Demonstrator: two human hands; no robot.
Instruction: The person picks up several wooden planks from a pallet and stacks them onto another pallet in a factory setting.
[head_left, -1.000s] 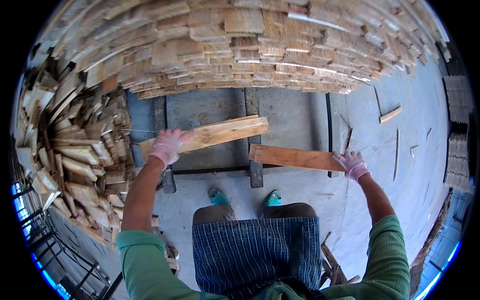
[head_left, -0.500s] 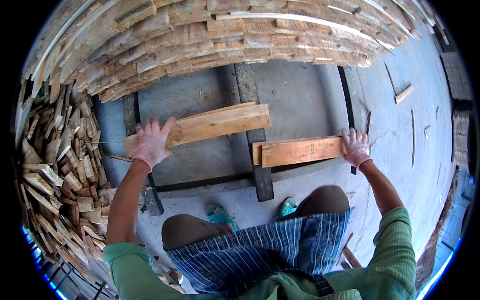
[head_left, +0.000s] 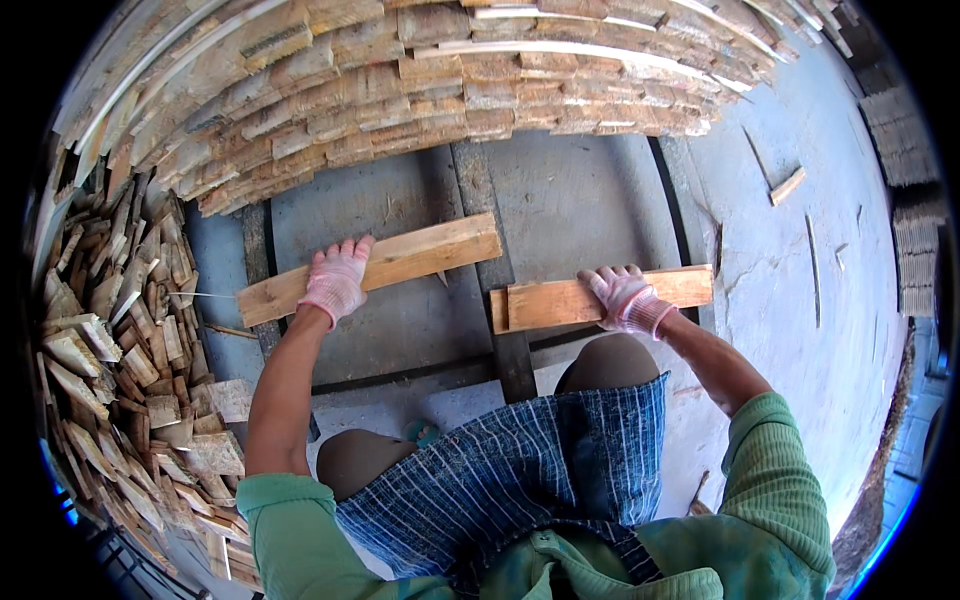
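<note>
Pale pink gloves cover both hands in the head view. The left hand (head_left: pixel 338 280) is closed over a long board (head_left: pixel 430 250), its fingers reaching past the far edge; that board lies slanted, its left end over one dark beam (head_left: pixel 258 245) and its right end over the middle beam (head_left: pixel 478 190). The right hand (head_left: pixel 628 298) grips shorter boards (head_left: pixel 550 304) across their width, one overlapping another, with their left ends at the middle beam, near the long board but apart from it. Beyond the beams rises a broad stack of planks (head_left: pixel 430 90), layered in uneven rows. Loose offcuts (head_left: pixel 150 330) lie heaped at the far left. Right of the beams, a small wood scrap (head_left: pixel 788 187) lies on the grey floor (head_left: pixel 770 320). Below the hands spreads a blue striped apron (head_left: pixel 500 450), one knee just beside the shorter boards.
</note>
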